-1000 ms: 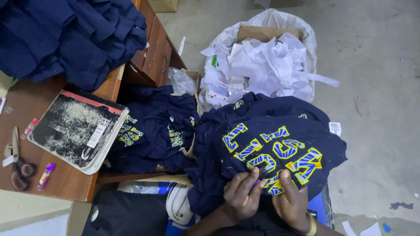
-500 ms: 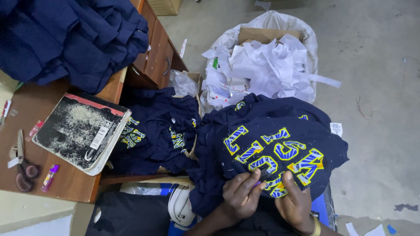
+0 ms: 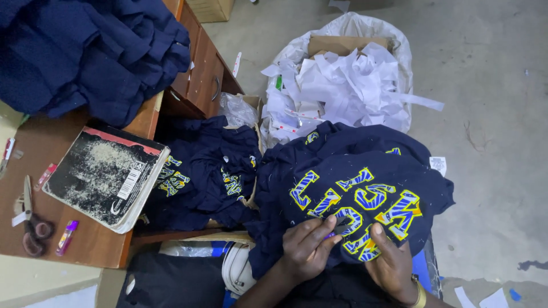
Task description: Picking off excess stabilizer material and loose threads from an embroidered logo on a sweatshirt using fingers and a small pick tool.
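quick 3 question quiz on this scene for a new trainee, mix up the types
1. True or false: the worn black-covered book lies on the brown wooden desk.
2. What fills the white plastic bag on the floor? A) white paper scraps B) bottles C) shoes
3. Fill in: both hands work on the navy garment with yellow and blue ____.

Key: 1 true; 2 A; 3 letters. The left hand pinches a small purple tool; the right hand steadies the cloth.

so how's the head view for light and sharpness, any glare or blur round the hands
Head view: soft, even light, no harsh shadows or glare; the navy shirt and yellow letters read sharp; the left hand and right hand look slightly soft; the dark cloth pile loses detail; straight edges bend a little near the corners.
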